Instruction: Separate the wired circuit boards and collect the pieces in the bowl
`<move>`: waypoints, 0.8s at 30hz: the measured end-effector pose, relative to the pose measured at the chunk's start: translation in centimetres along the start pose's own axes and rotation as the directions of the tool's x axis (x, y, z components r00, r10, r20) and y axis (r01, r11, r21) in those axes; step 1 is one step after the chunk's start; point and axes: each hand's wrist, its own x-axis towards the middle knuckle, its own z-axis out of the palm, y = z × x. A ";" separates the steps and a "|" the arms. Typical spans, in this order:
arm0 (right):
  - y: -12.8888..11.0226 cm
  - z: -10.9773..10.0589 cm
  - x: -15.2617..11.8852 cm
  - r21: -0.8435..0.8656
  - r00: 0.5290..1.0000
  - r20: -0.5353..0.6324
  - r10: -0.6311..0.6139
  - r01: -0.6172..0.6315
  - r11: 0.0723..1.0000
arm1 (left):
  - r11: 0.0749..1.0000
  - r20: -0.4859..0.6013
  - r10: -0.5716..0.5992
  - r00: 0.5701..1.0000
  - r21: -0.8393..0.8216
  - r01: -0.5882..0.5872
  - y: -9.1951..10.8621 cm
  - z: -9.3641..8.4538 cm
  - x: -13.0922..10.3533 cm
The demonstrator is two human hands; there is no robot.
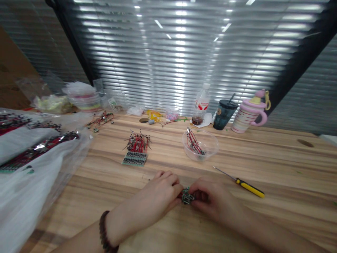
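Between my two hands, low over the front of the wooden table, are small green circuit boards [187, 196], bunched together. My left hand [164, 191] pinches them from the left, its fingers closed. From the other side my right hand [210, 196] grips the same boards between thumb and fingers. How many boards there are is partly hidden by the fingers. Farther back lies a panel of circuit boards [134, 159] with a tangle of red and black wires [138, 141] behind it. A clear plastic bowl [207, 144] holds several wired pieces [194, 143].
A yellow-handled screwdriver [250, 188] lies right of my hands. Plastic bags with wired boards [39, 151] cover the left side. Along the back stand a plastic bottle [202, 102], a dark cup with a straw [223, 114] and a pink tumbler [247, 114]. Stacked plastic containers [84, 100] stand back left.
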 end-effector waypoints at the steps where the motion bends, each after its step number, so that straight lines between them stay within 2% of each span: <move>1: 0.1 0.0 0.0 0.005 1.000 -0.010 -0.023 0.024 1.000 | 1.000 0.006 0.003 1.000 -0.002 -0.003 0.0 0.0 0.0; 5: 0.5 0.1 0.1 0.021 0.991 -0.067 -0.118 0.120 0.993 | 1.000 -0.002 0.016 1.000 0.000 -0.016 -0.4 0.1 0.1; 8: 0.6 0.2 0.2 0.067 0.987 -0.066 -0.144 0.149 0.987 | 1.000 0.006 0.025 1.000 -0.010 -0.025 -0.7 0.2 0.1; 15: 1.3 1.0 0.6 0.299 0.990 -0.137 0.046 -0.003 0.954 | 0.999 0.017 0.041 0.999 0.001 -0.041 -0.4 0.1 0.3; 21: 1.8 1.3 0.7 0.313 0.984 -0.173 -0.031 0.085 0.946 | 0.999 -0.007 0.033 0.999 -0.028 -0.033 -0.3 0.3 0.1; 24: 1.9 1.4 0.7 0.342 0.986 -0.166 -0.027 0.083 0.936 | 0.997 -0.010 0.035 0.999 -0.066 -0.036 -0.3 0.4 0.0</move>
